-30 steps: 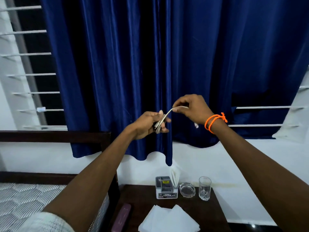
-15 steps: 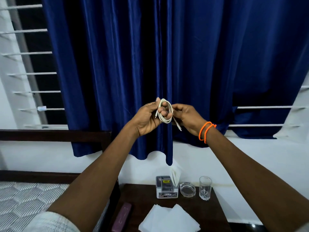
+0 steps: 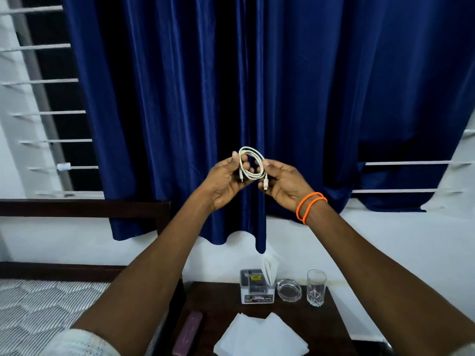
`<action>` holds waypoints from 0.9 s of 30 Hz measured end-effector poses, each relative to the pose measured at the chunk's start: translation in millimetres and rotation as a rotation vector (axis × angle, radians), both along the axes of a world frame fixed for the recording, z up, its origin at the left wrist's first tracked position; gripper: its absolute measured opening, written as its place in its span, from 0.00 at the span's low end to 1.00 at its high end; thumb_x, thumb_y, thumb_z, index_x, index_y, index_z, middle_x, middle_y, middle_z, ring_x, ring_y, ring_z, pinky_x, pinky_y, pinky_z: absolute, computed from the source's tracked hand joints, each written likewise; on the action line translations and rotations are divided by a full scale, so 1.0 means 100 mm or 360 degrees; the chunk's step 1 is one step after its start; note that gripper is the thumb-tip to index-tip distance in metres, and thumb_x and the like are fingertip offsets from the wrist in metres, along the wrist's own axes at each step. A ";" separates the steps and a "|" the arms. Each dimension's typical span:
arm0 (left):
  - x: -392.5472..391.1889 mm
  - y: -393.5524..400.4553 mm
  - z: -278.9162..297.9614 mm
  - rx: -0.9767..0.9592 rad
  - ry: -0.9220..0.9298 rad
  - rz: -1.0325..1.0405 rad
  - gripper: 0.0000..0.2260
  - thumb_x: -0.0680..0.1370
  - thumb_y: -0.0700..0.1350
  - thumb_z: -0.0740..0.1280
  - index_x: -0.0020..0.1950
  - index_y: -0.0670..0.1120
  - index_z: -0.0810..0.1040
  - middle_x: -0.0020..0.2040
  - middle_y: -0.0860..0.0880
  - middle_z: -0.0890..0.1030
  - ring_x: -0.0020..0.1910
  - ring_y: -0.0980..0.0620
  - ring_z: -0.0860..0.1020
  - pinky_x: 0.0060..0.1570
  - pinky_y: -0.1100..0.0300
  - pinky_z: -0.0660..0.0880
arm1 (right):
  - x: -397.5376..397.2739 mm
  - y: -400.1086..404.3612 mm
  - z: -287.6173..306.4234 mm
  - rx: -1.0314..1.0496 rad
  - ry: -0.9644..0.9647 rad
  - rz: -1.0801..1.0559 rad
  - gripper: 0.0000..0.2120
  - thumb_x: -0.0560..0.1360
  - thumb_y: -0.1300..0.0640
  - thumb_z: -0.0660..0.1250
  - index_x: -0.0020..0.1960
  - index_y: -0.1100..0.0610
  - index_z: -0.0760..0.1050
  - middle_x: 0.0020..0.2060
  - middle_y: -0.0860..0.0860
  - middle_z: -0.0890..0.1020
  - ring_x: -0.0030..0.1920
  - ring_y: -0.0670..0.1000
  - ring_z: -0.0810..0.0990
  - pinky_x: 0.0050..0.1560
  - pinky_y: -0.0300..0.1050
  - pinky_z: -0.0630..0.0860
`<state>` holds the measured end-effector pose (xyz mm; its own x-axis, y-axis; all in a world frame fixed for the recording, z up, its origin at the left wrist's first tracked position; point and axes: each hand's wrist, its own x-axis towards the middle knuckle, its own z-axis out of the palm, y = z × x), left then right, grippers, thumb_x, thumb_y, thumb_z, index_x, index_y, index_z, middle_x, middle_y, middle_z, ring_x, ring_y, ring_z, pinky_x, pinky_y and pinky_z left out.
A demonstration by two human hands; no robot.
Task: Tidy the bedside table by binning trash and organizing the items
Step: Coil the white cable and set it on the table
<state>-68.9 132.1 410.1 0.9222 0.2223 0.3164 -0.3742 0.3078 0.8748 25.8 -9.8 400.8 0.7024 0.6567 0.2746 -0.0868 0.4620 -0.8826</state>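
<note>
Two hands raised: left hand (image 3: 226,179), right hand (image 3: 284,185), together holding one coiled white cable (image 3: 252,163). Two orange bands (image 3: 309,206) on right wrist. On one dark bedside table (image 3: 221,301): one drinking glass (image 3: 316,287), one glass ashtray (image 3: 289,290), one small white box (image 3: 257,289), one upright fold of white paper (image 3: 270,268), one purple case (image 3: 187,332). White tissues (image 3: 259,335) at front edge, overlapping, number unclear. One blue curtain (image 3: 257,86). One bed (image 3: 38,307) at left.
</note>
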 end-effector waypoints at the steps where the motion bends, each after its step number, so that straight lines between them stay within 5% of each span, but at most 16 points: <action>1: -0.02 0.02 -0.01 0.0068 0.0046 0.0011 0.13 0.85 0.50 0.60 0.51 0.44 0.80 0.41 0.49 0.82 0.44 0.51 0.82 0.58 0.50 0.79 | 0.01 -0.02 0.01 -0.0016 -0.0034 -0.0044 0.09 0.80 0.60 0.65 0.58 0.62 0.79 0.42 0.54 0.83 0.38 0.49 0.81 0.35 0.41 0.78; 8: -0.11 0.14 -0.04 0.0308 0.0253 -0.0036 0.18 0.85 0.52 0.59 0.64 0.42 0.80 0.52 0.47 0.85 0.50 0.51 0.82 0.55 0.52 0.79 | 0.10 -0.08 0.00 -0.0268 -0.0379 -0.0300 0.05 0.80 0.59 0.66 0.52 0.58 0.81 0.39 0.52 0.83 0.38 0.47 0.81 0.36 0.40 0.79; 13: -0.09 0.11 -0.01 0.0501 0.0312 0.0111 0.22 0.81 0.60 0.64 0.59 0.42 0.83 0.49 0.47 0.86 0.47 0.53 0.83 0.53 0.54 0.80 | 0.11 -0.06 -0.02 -0.0381 -0.0582 -0.0475 0.08 0.80 0.60 0.65 0.55 0.62 0.81 0.39 0.53 0.81 0.38 0.48 0.79 0.36 0.40 0.78; 27: -0.01 0.04 -0.13 0.0745 0.0252 0.0413 0.14 0.78 0.50 0.72 0.54 0.39 0.85 0.39 0.46 0.83 0.38 0.51 0.79 0.48 0.52 0.77 | 0.05 0.06 -0.09 -0.0610 -0.0572 -0.0791 0.09 0.77 0.55 0.64 0.42 0.52 0.81 0.33 0.51 0.82 0.32 0.48 0.77 0.28 0.43 0.72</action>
<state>-70.0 136.6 397.2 0.9003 0.3174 0.2978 -0.2387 -0.2119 0.9477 31.2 -4.0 391.7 0.8527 0.3795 0.3590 0.3790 0.0235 -0.9251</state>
